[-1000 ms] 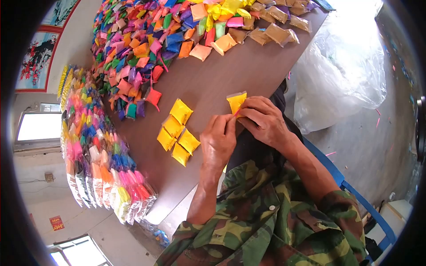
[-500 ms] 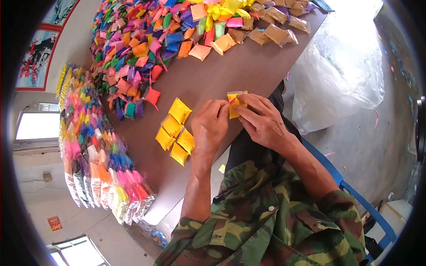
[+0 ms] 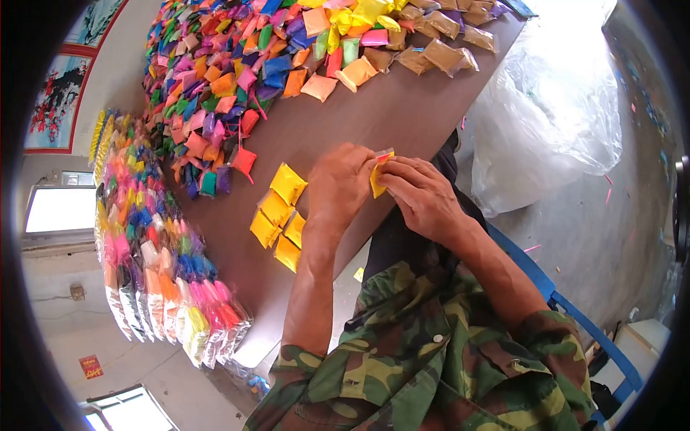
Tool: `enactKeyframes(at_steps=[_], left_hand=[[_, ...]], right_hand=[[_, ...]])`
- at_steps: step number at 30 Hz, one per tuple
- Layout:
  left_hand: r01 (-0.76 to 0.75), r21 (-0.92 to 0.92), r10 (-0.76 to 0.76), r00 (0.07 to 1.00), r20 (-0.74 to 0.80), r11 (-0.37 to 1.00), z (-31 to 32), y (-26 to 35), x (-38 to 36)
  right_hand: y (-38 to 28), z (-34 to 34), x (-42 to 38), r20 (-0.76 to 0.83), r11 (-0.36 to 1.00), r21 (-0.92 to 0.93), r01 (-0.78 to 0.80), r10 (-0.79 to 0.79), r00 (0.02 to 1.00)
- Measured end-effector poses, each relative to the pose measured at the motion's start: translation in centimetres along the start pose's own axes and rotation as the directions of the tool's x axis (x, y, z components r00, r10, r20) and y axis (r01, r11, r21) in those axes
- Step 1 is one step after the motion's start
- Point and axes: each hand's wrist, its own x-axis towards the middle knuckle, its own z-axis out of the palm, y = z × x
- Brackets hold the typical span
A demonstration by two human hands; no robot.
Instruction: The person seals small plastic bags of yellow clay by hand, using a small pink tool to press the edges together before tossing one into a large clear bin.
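A small yellow packet with a clear edge is held upright between my two hands, over the table's near edge. My right hand pinches it from the right with thumb and fingers. At its upper left edge, the closed fingers of my left hand meet the packet; they are slightly blurred. A thin pink-red strip shows along the packet's top, partly covered by fingers. Just left of my left hand, several matching yellow packets lie in two close rows on the brown table, some partly behind my wrist.
A big heap of small coloured packets covers the table's far left, with brown packets at the far end. Bundled clear bags of coloured packets line the left edge. A large clear plastic bag stands right, near a blue chair frame.
My left hand has shifted slightly up and turned at the packet's top edge. The packet now stands more edge-on, and the pink-red strip lies along its top.
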Motion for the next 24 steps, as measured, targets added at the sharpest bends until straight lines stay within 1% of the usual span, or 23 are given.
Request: enactKeyframes(at_steps=[4, 7, 10, 13, 16, 19, 22, 24], left_hand=[[-0.038, 0.051, 0.033, 0.996, 0.088, 0.998, 0.2, -0.3, 1.0], [-0.089, 0.086, 0.079, 0.991, 0.109, 0.992, 1.0, -1.0, 2.4], [-0.095, 0.11, 0.083, 0.99, 0.111, 0.989, 1.3, -1.2, 3.2], [-0.109, 0.111, 0.102, 0.993, 0.064, 0.988, 0.6, -0.8, 3.0], [-0.09, 0.037, 0.087, 0.992, 0.087, 0.995, -0.2, 0.3, 2.0], [-0.08, 0.074, 0.07, 0.99, 0.125, 0.994, 0.9, -0.4, 1.8], [-0.004, 0.107, -0.004, 0.997, 0.071, 0.994, 1.7, -1.0, 2.9], [-0.002, 0.108, 0.006, 0.999, -0.034, 0.994, 1.9, -1.5, 2.9]], right_hand=[[0.0, -0.1, 0.1, 0.015, 1.0, -0.009, 0.003, -0.003, 1.0], [0.0, -0.2, 0.2, 0.028, 1.0, -0.003, -0.002, 0.002, 1.0], [0.1, 0.0, -0.1, 0.016, 1.0, -0.001, -0.002, 0.002, 1.0], [0.0, -0.1, -0.2, -0.001, 0.999, 0.036, -0.014, 0.014, 1.0], [-0.1, 0.0, -0.1, -0.021, 0.999, 0.048, -0.02, 0.021, 1.0], [-0.3, -0.1, 0.1, -0.023, 1.0, 0.005, -0.009, 0.01, 1.0], [-0.1, 0.0, 0.1, 0.017, 1.0, 0.0, -0.011, 0.011, 1.0], [-0.4, -0.1, 0.2, 0.003, 1.0, -0.011, -0.007, 0.007, 1.0]])
